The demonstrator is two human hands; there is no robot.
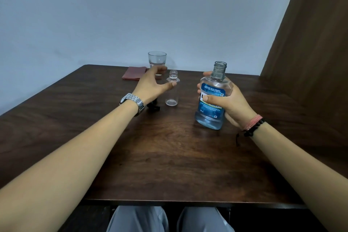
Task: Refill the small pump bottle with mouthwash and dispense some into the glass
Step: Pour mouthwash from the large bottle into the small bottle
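Gripping the mouthwash bottle (212, 100) around its labelled middle, the right hand (226, 103) has thumb across the front and fingers wrapped behind; the bottle is uncapped, tilted a little, its base at or just above the table (169, 156), right of centre. The left hand (150, 84) is spread open and holds nothing, thumb tip touching or just short of the shoulder of the small pump bottle (172, 90), fingers reaching past it toward the glass (157, 60). That small clear bottle stands upright, open-necked, near the table's middle. A dark object (153, 107), partly hidden under the left wrist, lies just beside it. The glass stands at the far edge, a folded red cloth (134, 75) to its left. A metal watch (131, 101) is on the left wrist, bead and thread bracelets (253, 124) on the right.
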